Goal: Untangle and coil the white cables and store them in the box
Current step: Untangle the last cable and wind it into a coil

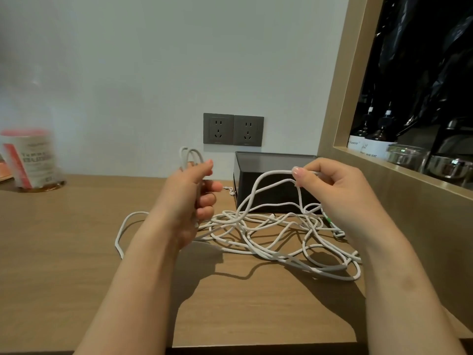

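White cables (268,237) lie mostly as a tangled heap on the wooden table (64,252) at centre frame, just in front of the dark box (268,172). The left hand (194,198) grips a few gathered loops while the right hand (330,185) pinches a raised strand, so coiling looks barely begun. Next, that strand probably needs drawing free of the heap and laying onto the loops.

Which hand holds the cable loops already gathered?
The left hand: it grips a small bundle of loops sticking up above its fingers, while the right hand pinches a single strand.
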The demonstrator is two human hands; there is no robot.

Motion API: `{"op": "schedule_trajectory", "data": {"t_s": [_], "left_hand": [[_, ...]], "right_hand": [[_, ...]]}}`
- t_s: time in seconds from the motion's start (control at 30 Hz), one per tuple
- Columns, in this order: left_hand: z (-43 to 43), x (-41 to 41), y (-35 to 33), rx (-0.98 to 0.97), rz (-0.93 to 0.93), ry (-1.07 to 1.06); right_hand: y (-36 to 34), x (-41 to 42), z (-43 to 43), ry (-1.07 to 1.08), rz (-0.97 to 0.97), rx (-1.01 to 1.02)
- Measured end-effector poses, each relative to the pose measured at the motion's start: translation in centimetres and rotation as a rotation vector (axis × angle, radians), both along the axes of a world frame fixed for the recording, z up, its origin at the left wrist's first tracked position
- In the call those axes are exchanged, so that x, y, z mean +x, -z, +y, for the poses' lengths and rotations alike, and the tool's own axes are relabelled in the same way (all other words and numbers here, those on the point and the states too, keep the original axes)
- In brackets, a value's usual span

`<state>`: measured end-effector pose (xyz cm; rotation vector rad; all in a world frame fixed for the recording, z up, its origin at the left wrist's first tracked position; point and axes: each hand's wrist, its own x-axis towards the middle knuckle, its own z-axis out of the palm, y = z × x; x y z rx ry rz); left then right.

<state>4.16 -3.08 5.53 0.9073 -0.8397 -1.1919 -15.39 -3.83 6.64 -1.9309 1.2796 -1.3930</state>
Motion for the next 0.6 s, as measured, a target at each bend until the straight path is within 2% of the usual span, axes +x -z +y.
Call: {"op": "schedule_trajectory", "data": {"t_s": [0.27,0.47,0.6], "left_hand": [[0.4,-1.3,0.3,0.033,-0.093,0.286],[0.7,-2.2,0.4,-0.066,-0.483,0.389],[0.7,-2.3,0.5,-0.074,-0.677,0.35]], "right_hand": [[0.5,0.8,-0.4,-0.084,0.114,0.021],[0.9,1.2,-0.7,-0.01,0.087,-0.042],[1.0,1.6,-0.9,0.043,0.044,-0.129]]}}
